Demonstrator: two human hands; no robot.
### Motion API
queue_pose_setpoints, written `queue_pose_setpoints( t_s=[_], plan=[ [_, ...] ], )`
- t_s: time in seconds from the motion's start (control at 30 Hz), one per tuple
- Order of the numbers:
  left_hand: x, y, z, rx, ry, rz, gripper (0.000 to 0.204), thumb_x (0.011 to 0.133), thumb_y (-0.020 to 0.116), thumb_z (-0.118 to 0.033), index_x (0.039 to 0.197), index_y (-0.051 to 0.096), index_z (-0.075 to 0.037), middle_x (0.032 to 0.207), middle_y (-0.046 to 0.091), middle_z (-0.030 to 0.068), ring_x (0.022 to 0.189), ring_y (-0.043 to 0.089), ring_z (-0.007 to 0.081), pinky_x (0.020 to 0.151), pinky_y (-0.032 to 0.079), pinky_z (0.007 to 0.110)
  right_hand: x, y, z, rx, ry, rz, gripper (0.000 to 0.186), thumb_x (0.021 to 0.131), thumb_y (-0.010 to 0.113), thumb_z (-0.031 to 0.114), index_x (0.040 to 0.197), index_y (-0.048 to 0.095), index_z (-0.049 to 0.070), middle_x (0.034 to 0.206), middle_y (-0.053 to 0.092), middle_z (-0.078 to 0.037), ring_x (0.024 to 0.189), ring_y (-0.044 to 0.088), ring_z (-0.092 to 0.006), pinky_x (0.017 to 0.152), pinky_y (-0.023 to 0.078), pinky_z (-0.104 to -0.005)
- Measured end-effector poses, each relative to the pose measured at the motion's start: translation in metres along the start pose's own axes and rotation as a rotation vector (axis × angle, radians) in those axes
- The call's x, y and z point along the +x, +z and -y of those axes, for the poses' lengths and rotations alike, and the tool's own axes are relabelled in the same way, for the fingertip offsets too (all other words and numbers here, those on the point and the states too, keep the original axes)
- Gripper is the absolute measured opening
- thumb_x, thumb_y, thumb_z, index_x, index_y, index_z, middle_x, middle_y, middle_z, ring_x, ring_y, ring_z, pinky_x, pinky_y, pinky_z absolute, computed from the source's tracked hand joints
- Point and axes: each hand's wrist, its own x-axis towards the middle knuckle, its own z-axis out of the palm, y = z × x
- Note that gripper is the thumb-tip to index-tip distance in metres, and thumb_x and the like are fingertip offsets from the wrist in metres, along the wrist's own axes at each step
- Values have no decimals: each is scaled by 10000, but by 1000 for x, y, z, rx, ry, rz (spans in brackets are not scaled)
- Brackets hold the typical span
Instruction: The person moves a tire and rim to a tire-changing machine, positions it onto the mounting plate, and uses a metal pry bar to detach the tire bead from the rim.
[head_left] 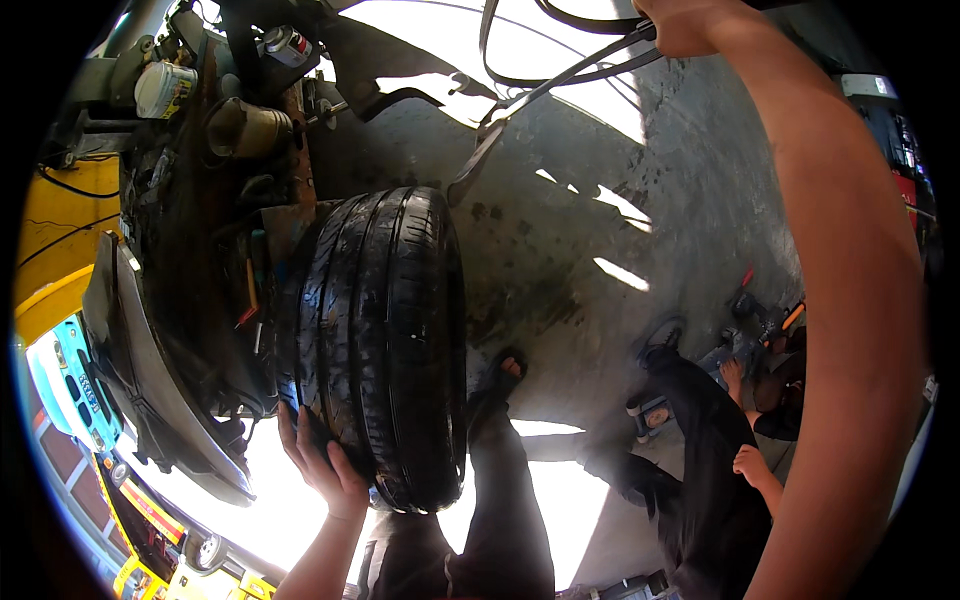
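Observation:
A black tire stands upright left of centre, its grooved tread facing me and wet-looking in places. My left hand rests against the tire's lower left edge, with fingers stretched out and thumb apart. Far out at the upper right, my right hand is closed round the end of a long, thin dark tool or hose. It slants down to the left and ends near the tire's top. The exact kind is unclear, and the top edge cuts off part of this hand.
Left of the tire stands a grimy machine or bench with a tin can, a white tub and a dark curved panel. At right, another person's dark-clad legs and hand are close by. Parked vehicles show at far left.

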Motion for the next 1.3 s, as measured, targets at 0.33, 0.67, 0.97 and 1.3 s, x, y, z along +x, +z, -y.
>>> queue_pose_setpoints(
  t_s=[0.33, 0.67, 0.97, 1.3],
  plan=[
    [-4, -4, 105, -1331, -801, 96, 657, 1043, 394, -502, 1514, 380, -43, 1531, 427, 171, 1414, 427, 336, 1149, 354, 452, 5, 37, 26, -311, 146, -310, 235, 742, 750, 158, 931, 775, 19, 987, 739, -204, 1005, 703, -351, 830, 561, -429],
    [-99, 105, 206, -1684, -1041, 557, 638, 1048, 387, -492, 1516, 383, -59, 1502, 457, 169, 1378, 462, 324, 1141, 361, 448, -295, 115, 591, 2411, 943, 222, 533, 1061, 454, 442, 1291, 630, -5, 1211, 682, -150, 1126, 634, -224, 1013, 443, -319],
    [-87, 97, 204, -1679, -999, 663, 620, 1052, 381, -483, 1518, 386, -73, 1475, 484, 167, 1344, 494, 312, 1135, 367, 444, -256, 66, 544, 2561, 1549, 327, 754, 999, 437, 613, 1219, 667, -71, 1089, 723, -138, 1004, 666, -246, 922, 476, -342],
    [-68, -2, 91, -881, -697, 29, 579, 1064, 382, -428, 1511, 388, -60, 1459, 499, 173, 1311, 520, 328, 1125, 369, 433, -116, -1, 274, 722, 269, -873, 318, 856, 691, 156, 1150, 676, 35, 1198, 676, -117, 1213, 585, -286, 1039, 454, -423]
  ],
)
